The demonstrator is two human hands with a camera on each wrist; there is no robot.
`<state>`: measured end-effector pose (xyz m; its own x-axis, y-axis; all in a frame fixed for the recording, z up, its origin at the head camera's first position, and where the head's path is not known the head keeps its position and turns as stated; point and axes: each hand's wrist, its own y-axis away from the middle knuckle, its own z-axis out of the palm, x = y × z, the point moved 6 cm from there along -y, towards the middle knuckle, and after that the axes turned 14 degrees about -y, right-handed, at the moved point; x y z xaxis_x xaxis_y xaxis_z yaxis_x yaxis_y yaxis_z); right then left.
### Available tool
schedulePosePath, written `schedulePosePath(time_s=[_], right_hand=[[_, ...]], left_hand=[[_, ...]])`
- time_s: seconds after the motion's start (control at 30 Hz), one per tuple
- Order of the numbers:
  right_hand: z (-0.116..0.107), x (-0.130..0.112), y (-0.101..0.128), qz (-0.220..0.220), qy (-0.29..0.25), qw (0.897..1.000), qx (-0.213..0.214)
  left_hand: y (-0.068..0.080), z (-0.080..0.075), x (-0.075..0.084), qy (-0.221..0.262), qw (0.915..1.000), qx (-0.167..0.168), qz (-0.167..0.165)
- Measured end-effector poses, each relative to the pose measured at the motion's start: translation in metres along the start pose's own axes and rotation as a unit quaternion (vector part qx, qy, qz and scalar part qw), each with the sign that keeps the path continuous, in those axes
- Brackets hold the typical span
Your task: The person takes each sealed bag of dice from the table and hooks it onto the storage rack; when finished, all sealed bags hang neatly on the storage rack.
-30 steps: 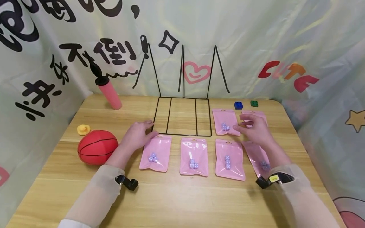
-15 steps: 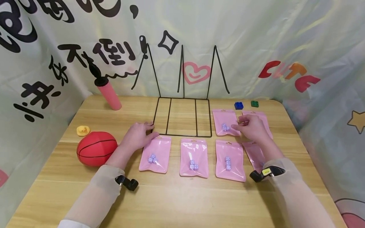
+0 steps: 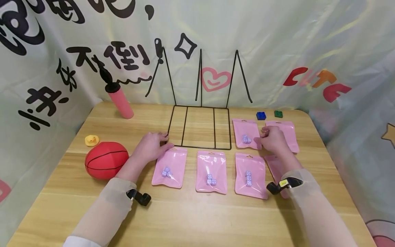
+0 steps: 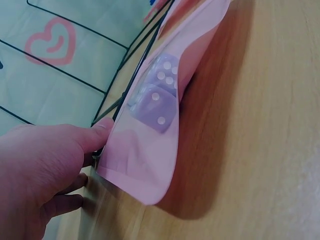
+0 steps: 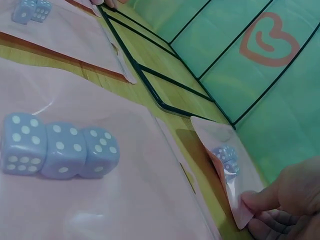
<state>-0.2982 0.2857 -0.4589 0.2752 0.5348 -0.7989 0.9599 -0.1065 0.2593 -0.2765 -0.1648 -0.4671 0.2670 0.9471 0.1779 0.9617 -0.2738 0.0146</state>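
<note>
Several pink zip bags with pale purple dice inside lie on the table. My right hand (image 3: 274, 140) pinches the lower right edge of the back left bag (image 3: 245, 126), thumb on top and fingers curled under it in the right wrist view. My left hand (image 3: 149, 146) holds the front left corner of a black wire rack (image 3: 203, 148). Its thumb is right at the edge of the front left bag (image 4: 135, 160), which tilts up along its side in the left wrist view. The right wrist partly hides another bag (image 3: 274, 164).
More pink bags sit at front centre (image 3: 211, 156) and back right (image 3: 288, 132). Blue (image 3: 261, 116) and green (image 3: 278, 114) bricks lie behind. At left are a red ball (image 3: 106, 160), a yellow duck (image 3: 92, 140) and a pink cylinder with a black top (image 3: 121, 104).
My right fingers have drawn together on the back left bag's edge, and the right wrist has swung left. The left hand stays at the rack. The head view has shifted slightly.
</note>
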Motion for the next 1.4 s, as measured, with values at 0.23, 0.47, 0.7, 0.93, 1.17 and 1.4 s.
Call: schedulePosePath(time_s=[0.23, 0.47, 0.7, 0.93, 1.17, 1.4], right_hand=[[0.002, -0.006, 0.003, -0.018, -0.005, 1.0, -0.023], [0.003, -0.012, 0.009, -0.028, -0.031, 0.998, -0.049], [0.0, -0.015, 0.016, -0.035, -0.057, 0.996, -0.052], [-0.006, -0.019, 0.029, -0.05, -0.063, 0.995, -0.055], [-0.01, -0.024, 0.041, -0.072, -0.061, 0.994, -0.047], [-0.019, -0.034, 0.054, -0.119, -0.087, 0.989, -0.022]], left_hand=[[0.0, -0.002, 0.003, 0.007, 0.9999, -0.008, -0.008], [0.0, -0.001, 0.003, 0.0, 1.0, -0.006, -0.007], [-0.001, 0.001, 0.001, 0.005, 0.9999, -0.007, -0.01], [0.0, 0.002, 0.001, 0.008, 0.9999, -0.001, -0.008], [-0.001, -0.001, 0.001, 0.006, 0.9999, 0.012, -0.003], [0.0, -0.001, 0.002, 0.009, 0.9999, 0.008, -0.007]])
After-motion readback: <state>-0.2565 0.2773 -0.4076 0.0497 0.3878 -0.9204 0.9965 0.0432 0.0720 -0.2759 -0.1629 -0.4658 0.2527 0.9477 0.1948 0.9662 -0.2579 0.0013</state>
